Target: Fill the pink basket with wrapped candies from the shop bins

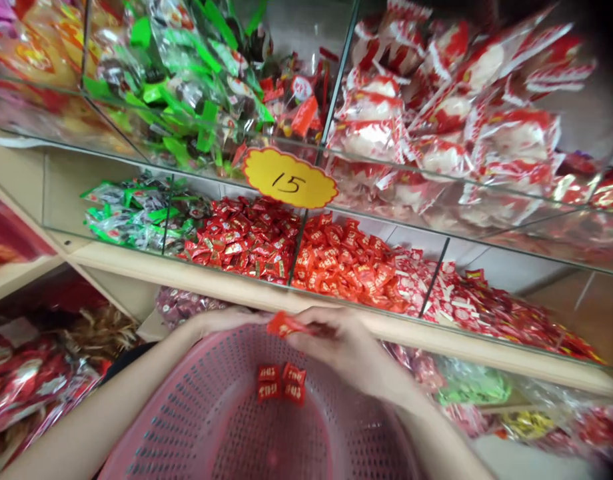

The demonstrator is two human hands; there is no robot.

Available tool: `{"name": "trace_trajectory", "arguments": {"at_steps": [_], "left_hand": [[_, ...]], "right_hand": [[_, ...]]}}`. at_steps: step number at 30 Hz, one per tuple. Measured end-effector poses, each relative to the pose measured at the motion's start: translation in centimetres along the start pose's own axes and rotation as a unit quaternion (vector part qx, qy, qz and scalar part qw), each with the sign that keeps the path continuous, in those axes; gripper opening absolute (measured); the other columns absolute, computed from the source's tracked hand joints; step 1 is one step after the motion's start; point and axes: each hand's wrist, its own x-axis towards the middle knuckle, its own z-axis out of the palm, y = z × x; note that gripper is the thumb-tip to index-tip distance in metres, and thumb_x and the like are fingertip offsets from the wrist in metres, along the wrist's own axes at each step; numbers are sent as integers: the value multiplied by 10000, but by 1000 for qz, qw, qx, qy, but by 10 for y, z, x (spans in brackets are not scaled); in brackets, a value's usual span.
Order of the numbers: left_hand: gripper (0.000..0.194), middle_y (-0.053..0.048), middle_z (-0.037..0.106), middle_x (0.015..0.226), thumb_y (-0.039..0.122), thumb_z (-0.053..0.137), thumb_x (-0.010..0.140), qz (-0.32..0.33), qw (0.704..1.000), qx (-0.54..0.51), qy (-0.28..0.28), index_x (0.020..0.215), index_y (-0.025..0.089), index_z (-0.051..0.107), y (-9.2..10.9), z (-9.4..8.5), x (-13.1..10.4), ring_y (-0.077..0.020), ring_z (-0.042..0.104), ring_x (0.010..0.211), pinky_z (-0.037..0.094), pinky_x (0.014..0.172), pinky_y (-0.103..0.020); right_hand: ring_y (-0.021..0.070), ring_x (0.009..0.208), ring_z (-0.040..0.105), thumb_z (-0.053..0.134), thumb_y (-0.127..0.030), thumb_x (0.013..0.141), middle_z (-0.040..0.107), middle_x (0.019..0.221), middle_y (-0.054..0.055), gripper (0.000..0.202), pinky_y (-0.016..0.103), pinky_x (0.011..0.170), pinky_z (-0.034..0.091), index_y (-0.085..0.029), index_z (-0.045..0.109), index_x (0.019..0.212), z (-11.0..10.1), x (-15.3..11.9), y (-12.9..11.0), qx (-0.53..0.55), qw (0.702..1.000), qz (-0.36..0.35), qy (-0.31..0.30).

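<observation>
A pink perforated plastic basket (181, 413) fills the lower middle of the view. My left hand (229, 320) is on its far rim, the fingers partly hidden behind the edge, and appears to grip it. Above the basket's far side, my right hand (331, 337) pinches a red wrapped candy (285, 325) between thumb and fingers. Several more red wrapped candies (281, 382) lie close together inside the basket, against its far inner wall.
Just beyond the basket, a lower shelf has glass-divided bins of red candies (244, 237), orange-red candies (349, 263) and green-wrapped sweets (129, 213). A yellow price tag (290, 178) marked 15 hangs above. Larger red-and-white packets (446, 120) fill the upper shelf.
</observation>
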Motion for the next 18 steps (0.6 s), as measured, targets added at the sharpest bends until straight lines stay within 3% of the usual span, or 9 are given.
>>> {"name": "trace_trajectory", "arguments": {"at_steps": [2, 5, 8, 14, 18], "left_hand": [[537, -20, 577, 1315, 480, 663, 735, -3, 999, 44, 28, 1188, 192, 638, 0, -1, 1, -227, 481, 1260, 296, 1098, -308], [557, -36, 594, 1292, 516, 641, 740, -57, 997, 48, 28, 1174, 167, 648, 1, -1, -2, -240, 495, 1247, 322, 1081, -308], [568, -48, 640, 1232, 531, 649, 724, -71, 996, 33, 36, 1140, 146, 668, 2, 1, -6, -249, 513, 1227, 356, 1052, -304], [572, -64, 716, 1080, 559, 667, 685, -98, 994, 14, 38, 1063, 131, 703, 1, 1, -6, -251, 609, 1078, 416, 965, -305], [642, -91, 732, 1002, 579, 659, 674, -117, 993, 11, 29, 1058, 64, 691, -1, 1, -5, -262, 629, 1002, 439, 904, -304]], "right_hand": [[91, 594, 500, 623, -349, 790, 601, 664, -30, 198, 210, 570, 393, -157, 667, 767, 24, 5, 33, -3, 997, 44, -70], [67, 504, 430, 628, -235, 760, 506, 530, -60, 158, 191, 504, 325, -131, 623, 641, 44, 11, 88, -46, 987, 138, -66], [63, 495, 415, 601, -182, 760, 483, 504, -62, 148, 184, 484, 288, -126, 638, 627, 50, 12, 123, -128, 977, 162, -52], [93, 568, 556, 473, -123, 818, 649, 671, -16, 253, 184, 528, 375, -145, 714, 890, 53, 13, 140, -173, 962, 172, -120], [175, 870, 638, 546, -213, 835, 705, 936, 51, 225, 241, 721, 445, -172, 686, 1007, 59, 14, 133, -317, 930, 156, -106]]}}
